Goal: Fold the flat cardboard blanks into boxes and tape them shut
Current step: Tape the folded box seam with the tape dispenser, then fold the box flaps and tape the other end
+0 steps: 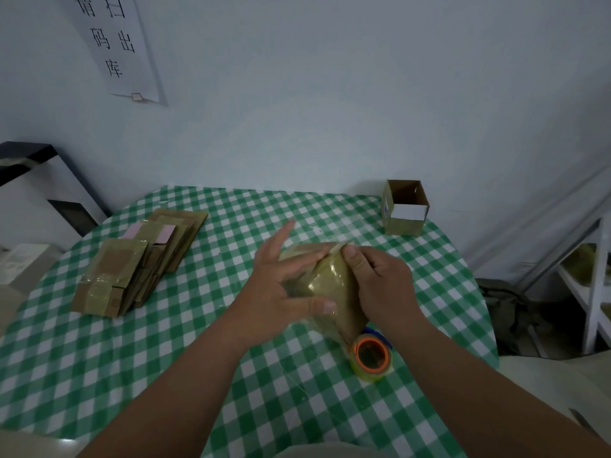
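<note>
A brown cardboard box (332,282) covered in shiny tape sits tilted at the middle of the table, between my hands. My left hand (284,285) lies against its left side with fingers spread and the thumb pressed across its front. My right hand (380,282) grips its right side, thumb on the top edge. A roll of clear tape with an orange core (372,355) lies just in front of the box. A stack of flat cardboard blanks (139,259) lies at the left. An open folded box (405,206) stands at the far right.
The round table (165,342) has a green and white checked cloth and stands against a white wall. A paper sign (115,44) hangs on the wall. A black shelf (39,173) is at the left, a white rack (591,276) at the right.
</note>
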